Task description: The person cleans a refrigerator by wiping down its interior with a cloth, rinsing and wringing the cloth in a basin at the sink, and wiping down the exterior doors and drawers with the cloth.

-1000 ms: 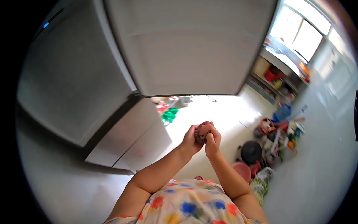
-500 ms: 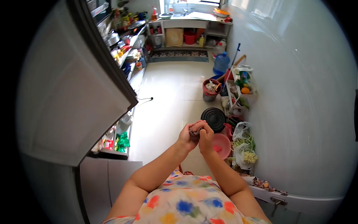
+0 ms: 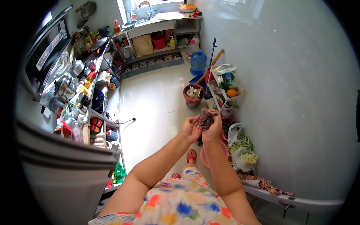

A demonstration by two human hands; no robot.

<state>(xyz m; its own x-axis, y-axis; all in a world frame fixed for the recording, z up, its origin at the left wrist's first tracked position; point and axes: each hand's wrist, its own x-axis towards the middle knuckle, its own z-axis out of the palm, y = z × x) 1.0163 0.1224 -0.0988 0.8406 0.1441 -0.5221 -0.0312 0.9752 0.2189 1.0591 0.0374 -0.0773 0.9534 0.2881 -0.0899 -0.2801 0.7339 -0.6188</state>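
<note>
A crumpled grey-brown cloth (image 3: 206, 118) is bunched up in front of me at waist height. My right hand (image 3: 213, 130) is closed around it, with the cloth sticking out above the fingers and thumb. Just to the left, my left hand (image 3: 191, 128) is turned palm up, its fingers loosely apart. Its fingertips come close to the cloth's left edge; whether they touch cannot be made out. Below my right forearm a pink basin (image 3: 205, 155) stands on the floor, partly hidden.
Along the right wall stand a bin (image 3: 193, 98), a blue water bottle (image 3: 198, 63), a white rack (image 3: 221, 93) and bagged vegetables (image 3: 243, 152). Cluttered shelves (image 3: 92, 108) line the left. A large grey door (image 3: 60, 176) juts in at lower left. A cable (image 3: 127, 121) lies on the floor.
My hands have moved apart: the left has opened off the cloth, which stays in my right. The view has turned right and forward; one foot has stepped ahead, and more left shelving shows.
</note>
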